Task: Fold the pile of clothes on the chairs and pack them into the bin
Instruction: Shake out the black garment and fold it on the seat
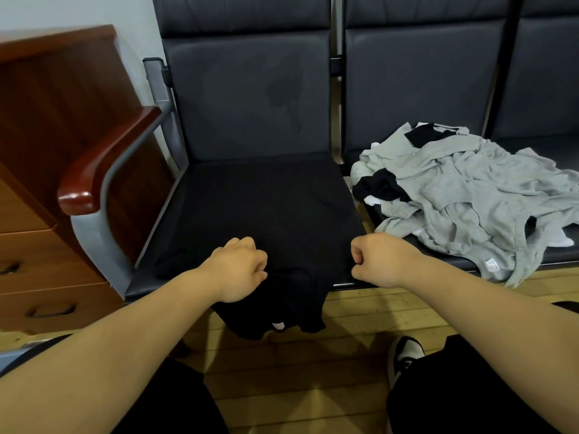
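On the seat of the dark padded chair (250, 95) right in front of me lies a black cloth shirt (269, 208), spread out flat. Its near end hangs down over the front edge of the seat. A small white tag (277, 325) shows on the hanging part.

My left grip (239, 266) is curled tight and pinches the black shirt near the front of the seat. My right grip (380, 258) is curled tight too. It pinches the shirt at its right edge, by the front right corner of the seat. A bare stretch of shirt lies between my two grips.

Just beside it, on the next dark seat (560, 255) to my right, sits the messy pile of grey, black and white clothes (463, 195). Some grey cloth hangs over the front of that seat.

To my left the chair has a shiny red-brown wooden armrest (106, 161). Behind the armrest stands a brown wooden cabinet with drawers (47, 245). Below is a yellow wooden plank floor (313, 386). My black and white shoe (404, 355) shows on it, near my right arm.
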`<state>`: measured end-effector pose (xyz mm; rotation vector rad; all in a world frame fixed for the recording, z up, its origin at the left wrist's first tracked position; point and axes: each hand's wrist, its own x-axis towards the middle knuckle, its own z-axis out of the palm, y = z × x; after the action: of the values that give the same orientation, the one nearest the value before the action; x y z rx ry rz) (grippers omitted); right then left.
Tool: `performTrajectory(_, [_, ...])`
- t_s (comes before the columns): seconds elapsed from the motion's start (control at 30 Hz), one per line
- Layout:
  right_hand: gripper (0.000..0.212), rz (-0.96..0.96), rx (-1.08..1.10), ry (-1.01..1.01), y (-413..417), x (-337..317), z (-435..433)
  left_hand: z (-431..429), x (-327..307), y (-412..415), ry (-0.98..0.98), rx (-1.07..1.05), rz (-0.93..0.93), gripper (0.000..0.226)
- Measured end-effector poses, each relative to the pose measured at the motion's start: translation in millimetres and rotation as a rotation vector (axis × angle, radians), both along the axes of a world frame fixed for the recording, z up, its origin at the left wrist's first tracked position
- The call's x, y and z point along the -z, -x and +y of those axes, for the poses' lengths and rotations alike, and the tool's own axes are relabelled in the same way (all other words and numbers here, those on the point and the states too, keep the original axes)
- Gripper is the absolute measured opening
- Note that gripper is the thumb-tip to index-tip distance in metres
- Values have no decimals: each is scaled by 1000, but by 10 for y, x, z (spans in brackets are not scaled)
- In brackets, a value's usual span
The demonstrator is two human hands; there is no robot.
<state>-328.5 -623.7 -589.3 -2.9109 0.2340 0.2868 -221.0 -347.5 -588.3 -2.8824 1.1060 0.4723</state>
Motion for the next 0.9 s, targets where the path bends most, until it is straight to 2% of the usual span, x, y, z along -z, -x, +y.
performTrajectory(0.1, [21,-110,-66,-8,27,40,82,23,-16,26,29,11,4,16])
performTrajectory(0.17, [15,-200,-126,-133,66,14,221,40,-17,79,89,15,1,14])
performTrajectory(0.2, [9,-179,-147,-244,93,12,304,57,-21,119,136,7,5,13])
performTrajectory(0.27, [8,49,-154,-457,153,83,452,86,-39,212,226,-33,105,13])
performTrajectory(0.33, [14,335,-131,-577,204,268,577,139,-36,318,226,-105,352,15])
performTrajectory(0.37, [17,418,-108,-586,219,381,617,155,-8,377,185,-138,486,16])
performTrajectory(0.43, [19,481,-26,-581,218,606,688,181,151,454,87,-241,700,22])
performTrajectory(0.53, [40,563,145,-599,228,881,818,274,554,513,50,-475,790,41])
performTrajectory(0.6, [61,631,248,-567,217,1047,882,367,808,534,129,-719,829,58])
performTrajectory(0.67, [72,677,346,-548,195,1167,917,444,990,549,247,-968,844,67])
performTrajectory(0.73, [81,676,395,-570,161,1221,932,513,1107,527,392,-1161,829,78])
performTrajectory(0.8, [88,597,382,-631,93,1229,948,604,1188,472,529,-1277,801,98])
performTrajectory(0.87, [84,461,342,-732,32,1186,976,665,1195,418,596,-1286,769,109])
performTrajectory(0.9, [81,412,315,-754,11,1184,989,684,1195,399,612,-1260,766,105])
